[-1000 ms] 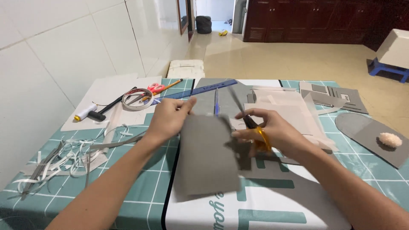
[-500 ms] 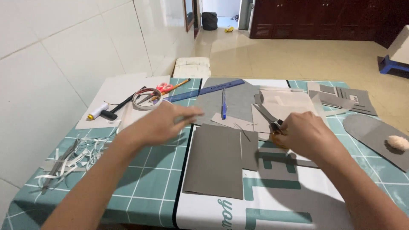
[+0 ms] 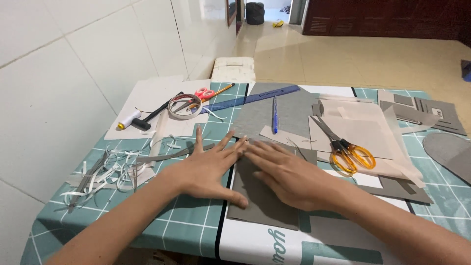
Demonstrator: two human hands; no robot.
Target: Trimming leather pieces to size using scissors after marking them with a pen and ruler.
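Both hands lie flat and spread on a grey sheet [image 3: 262,203] that rests on the teal grid cutting mat [image 3: 196,216], low in the view at about 6 o'clock. The left hand [image 3: 208,169] has its fingers fanned wide, palm down, with the thumb and fingertips reaching onto the sheet's left edge while most of the palm sits on the mat. The right hand [image 3: 289,176] presses palm down on the middle of the sheet, fingers extended toward 10 o'clock, its fingertips touching those of the left hand. Neither hand pinches or grips anything.

At 3 o'clock from the right hand, yellow-handled scissors [image 3: 346,149] lie on a pale beige sheet [image 3: 363,130], blades pointing toward 11 o'clock. At 12 o'clock a blue pen [image 3: 274,115] rests on a larger grey sheet [image 3: 282,110], with a blue ruler [image 3: 255,98] angled beyond it. Toward 11 o'clock sit a roll of tape [image 3: 185,105], small red-handled scissors [image 3: 201,94], and a white spool of thread [image 3: 128,119] just beside a black-handled tool [image 3: 154,115]. At 9 o'clock from the left hand, a tangle of white and grey paper strips [image 3: 105,172] is scattered on the mat. At the far right edge, a rounded grey piece [image 3: 449,154] lies well apart from the hands.
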